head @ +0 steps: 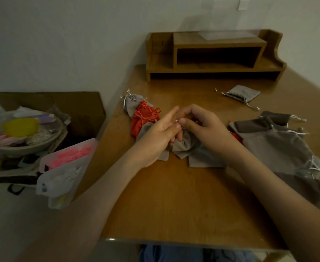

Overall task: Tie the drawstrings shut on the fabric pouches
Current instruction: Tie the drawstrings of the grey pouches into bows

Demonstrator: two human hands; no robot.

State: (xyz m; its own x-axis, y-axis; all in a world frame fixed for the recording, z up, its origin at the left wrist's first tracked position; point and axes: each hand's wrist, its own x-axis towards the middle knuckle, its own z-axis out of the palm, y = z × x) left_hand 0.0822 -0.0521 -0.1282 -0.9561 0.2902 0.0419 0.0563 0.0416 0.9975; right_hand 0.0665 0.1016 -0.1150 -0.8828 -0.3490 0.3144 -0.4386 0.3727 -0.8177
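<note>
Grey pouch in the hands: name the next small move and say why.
Probably draw the cord ends apart to tighten a knot: left hand and right hand both pinch the white drawstring above the grey pouch, whose neck is already gathered.

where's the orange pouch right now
In the head view the orange pouch lies on the left part of the table, just left of the left hand, overlapping a grey pouch behind it.

Both forearms are extended from the near edge and brought together. The drawstring [177, 121] is pinched by the left hand [159, 135] and the right hand [204, 125], thumbs almost touching, right index finger arched.
</note>
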